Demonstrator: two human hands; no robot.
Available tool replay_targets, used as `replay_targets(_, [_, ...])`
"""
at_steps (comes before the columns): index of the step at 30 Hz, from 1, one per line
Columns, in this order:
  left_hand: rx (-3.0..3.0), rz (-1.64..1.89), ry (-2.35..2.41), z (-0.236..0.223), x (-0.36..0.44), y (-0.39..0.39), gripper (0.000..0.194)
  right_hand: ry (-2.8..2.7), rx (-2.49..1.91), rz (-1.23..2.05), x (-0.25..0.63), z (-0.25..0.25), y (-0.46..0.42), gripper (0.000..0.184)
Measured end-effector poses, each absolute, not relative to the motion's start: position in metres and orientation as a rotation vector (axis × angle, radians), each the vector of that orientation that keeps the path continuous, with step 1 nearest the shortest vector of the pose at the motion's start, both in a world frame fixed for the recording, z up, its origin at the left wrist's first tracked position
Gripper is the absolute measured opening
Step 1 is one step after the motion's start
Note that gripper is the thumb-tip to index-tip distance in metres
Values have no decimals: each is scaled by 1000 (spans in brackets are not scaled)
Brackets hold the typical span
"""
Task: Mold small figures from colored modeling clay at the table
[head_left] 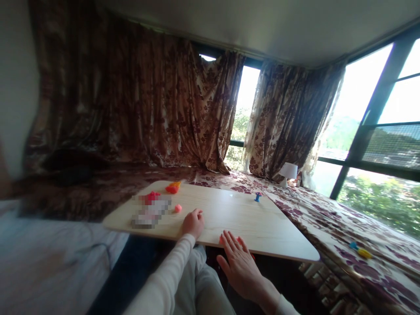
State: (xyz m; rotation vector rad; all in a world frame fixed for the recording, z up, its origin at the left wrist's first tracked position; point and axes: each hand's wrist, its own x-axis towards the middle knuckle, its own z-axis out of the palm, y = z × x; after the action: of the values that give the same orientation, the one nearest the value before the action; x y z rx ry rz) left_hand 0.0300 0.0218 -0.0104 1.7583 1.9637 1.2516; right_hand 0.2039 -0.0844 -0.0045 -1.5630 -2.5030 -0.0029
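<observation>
a low table [226,210] with a pale wood-grain top is seen from above, with the wearer's legs in light grey trousers [210,284] partly under its near edge. at that edge, the right hand [234,256] is held palm down, fingers straight and nothing gripped; a pinkish-red lump [221,239] is mostly covered by it, showing just past the fingers. whether the lump is pressed or only lightly touched cannot be told. the left hand [193,223] is placed over the tabletop to the left, its fingers loosely curled; whether anything is held inside cannot be told. just beyond it, to the left, a small pink ball [177,208] is set on the wood. farther left, a blurred-out packet [151,214] is seen beside a crimson piece [152,197], and near the far edge an orange-and-yellow piece [173,187] is placed. a small blue toy-like piece [257,197] is stood upright toward the far right. beyond the table, flowered fabric [315,214] is spread, with a white-shaded lamp [288,171] on it, before patterned curtains [164,100] and bright windows [341,113].
</observation>
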Motion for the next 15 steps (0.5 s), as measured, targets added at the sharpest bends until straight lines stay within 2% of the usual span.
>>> replay_targets(3, [1767, 1246, 1968, -10, 29, 21, 27, -2485, -1574, -12, 202, -4, -77, 61])
replay_targets(10, [1789, 1228, 1964, -9, 28, 20, 27, -2397, -1792, 47, 181, 11, 4, 57])
replay_targets(15, [1774, 1223, 1968, -7, 29, 19, 27, -2416, -1769, 42, 183, 9, -9, 60])
